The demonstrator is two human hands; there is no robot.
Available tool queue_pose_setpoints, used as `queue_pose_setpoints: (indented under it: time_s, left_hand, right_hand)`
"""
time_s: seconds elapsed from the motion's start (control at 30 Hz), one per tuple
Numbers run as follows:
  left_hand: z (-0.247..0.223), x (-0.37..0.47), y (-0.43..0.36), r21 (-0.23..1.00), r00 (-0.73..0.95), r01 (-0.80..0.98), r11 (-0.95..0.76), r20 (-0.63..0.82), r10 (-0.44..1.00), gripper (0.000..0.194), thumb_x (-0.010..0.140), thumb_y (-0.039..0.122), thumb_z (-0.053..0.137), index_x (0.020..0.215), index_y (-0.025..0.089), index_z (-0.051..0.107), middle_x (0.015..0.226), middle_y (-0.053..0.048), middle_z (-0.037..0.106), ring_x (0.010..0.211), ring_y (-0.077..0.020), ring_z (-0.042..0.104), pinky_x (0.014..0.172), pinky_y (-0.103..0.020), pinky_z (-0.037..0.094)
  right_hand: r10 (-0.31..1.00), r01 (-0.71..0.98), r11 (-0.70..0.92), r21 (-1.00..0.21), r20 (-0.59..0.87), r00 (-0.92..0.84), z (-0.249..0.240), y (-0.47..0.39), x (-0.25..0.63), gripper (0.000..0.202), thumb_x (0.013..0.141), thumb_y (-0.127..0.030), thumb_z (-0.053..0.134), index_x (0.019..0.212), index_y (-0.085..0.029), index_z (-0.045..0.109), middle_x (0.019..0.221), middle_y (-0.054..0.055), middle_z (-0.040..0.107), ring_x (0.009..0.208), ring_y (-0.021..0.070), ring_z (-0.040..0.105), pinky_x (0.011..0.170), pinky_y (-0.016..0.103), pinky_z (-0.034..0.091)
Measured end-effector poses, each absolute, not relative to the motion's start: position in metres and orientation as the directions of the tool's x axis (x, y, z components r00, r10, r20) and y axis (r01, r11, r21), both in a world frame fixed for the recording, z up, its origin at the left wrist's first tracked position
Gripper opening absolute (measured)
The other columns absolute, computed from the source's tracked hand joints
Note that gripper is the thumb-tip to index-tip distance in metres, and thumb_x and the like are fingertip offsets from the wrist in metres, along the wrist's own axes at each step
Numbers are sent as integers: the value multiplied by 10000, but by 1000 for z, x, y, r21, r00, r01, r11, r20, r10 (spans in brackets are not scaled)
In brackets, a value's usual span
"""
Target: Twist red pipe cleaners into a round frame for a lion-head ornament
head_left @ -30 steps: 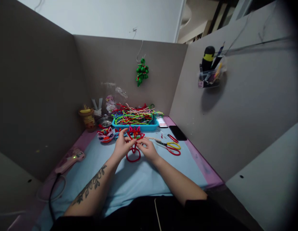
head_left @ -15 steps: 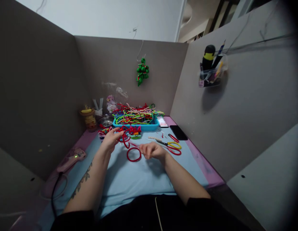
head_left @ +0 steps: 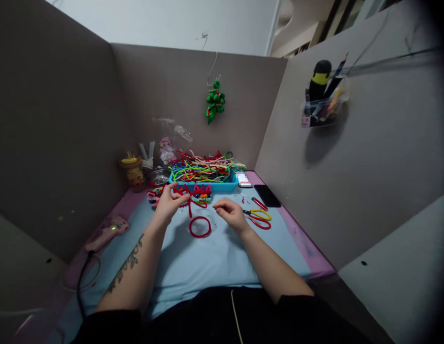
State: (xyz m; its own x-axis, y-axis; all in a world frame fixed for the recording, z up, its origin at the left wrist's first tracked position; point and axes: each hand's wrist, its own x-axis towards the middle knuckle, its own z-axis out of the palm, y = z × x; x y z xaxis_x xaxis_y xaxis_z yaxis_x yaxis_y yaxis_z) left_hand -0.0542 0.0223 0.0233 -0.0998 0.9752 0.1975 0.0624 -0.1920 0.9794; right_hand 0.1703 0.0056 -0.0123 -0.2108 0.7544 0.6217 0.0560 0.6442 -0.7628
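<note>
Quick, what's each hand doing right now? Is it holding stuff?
Left hand: closed on the red wire.
Right hand: curled, but whether it's shut or holding anything can't be told.

No writing can be read. The lit screen (head_left: 244, 179) right of centre is pixelated; the pink tag on the pen holder (head_left: 318, 117) at upper right and the markings on the brown cup (head_left: 136, 179), left of centre, are too small.

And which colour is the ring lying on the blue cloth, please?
The ring is red; the head view shows it best.
</note>
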Motion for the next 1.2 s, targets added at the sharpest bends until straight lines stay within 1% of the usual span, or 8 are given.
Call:
queue_pose_setpoints:
  time_s: [0.1,0.23,0.33,0.5,0.7,0.83,0.97,1.2]
  left_hand:
    - [22,-48,20,979,-89,74,-191,198,976,794,581,392,754,1244,127,406,587,51,554,523,-104,534,495,-192,349]
    - [21,-42,20,984,-44,42,-171,173,984,773,592,378,746,1239,124,405,570,61,529,502,-88,500,485,-187,323]
    - [22,-39,18,989,-2,13,-144,144,990,770,589,368,749,1233,119,408,563,65,518,494,-83,481,479,-187,307]
    - [25,-35,12,992,22,6,-126,126,992,759,587,363,755,1220,117,416,533,85,480,461,-65,423,463,-185,270]
    - [21,-24,10,983,-33,18,-182,182,983,751,618,357,734,1242,132,381,558,83,498,519,-87,489,521,-201,352]
    - [16,-16,7,977,12,-9,-213,213,977,803,638,343,721,1304,129,327,623,50,556,593,-100,539,593,-220,404]
    - [16,-14,3,981,169,-64,-184,192,967,970,622,302,735,1402,180,171,828,-13,626,695,-111,582,643,-234,437]
    - [18,-23,4,959,245,8,-282,271,931,873,700,294,680,1412,182,186,703,18,615,677,-120,592,671,-249,457]
  right_hand:
    - [697,275,716,-642,675,-241,-17,2,159,183,763,-276,628,932,-212,660,873,61,628,776,167,560,664,295,464]
    - [665,391,732,-558,711,-230,-28,3,147,178,788,-190,573,944,-206,655,886,64,639,868,186,567,808,342,452]
    - [695,380,705,-599,689,-205,-33,6,145,139,792,-179,552,877,-198,660,832,53,636,828,181,569,772,326,454]
    - [822,272,570,-776,533,-202,-33,10,148,133,807,-264,548,831,-181,649,756,26,623,712,158,568,657,281,456]
    - [696,412,696,-588,693,-186,-21,4,150,283,738,-278,648,1014,-218,641,994,64,628,963,217,527,873,380,400]
    - [671,426,711,-560,721,-172,-19,2,147,128,817,-275,574,855,-209,677,819,53,655,845,201,535,797,364,407]
    - [688,384,690,-614,722,-81,-20,7,151,182,862,-279,517,815,-210,679,764,42,652,793,182,541,754,339,414]
    - [628,402,722,-564,777,-37,-20,12,165,156,845,-279,544,857,-218,687,810,46,649,827,188,538,768,351,420]
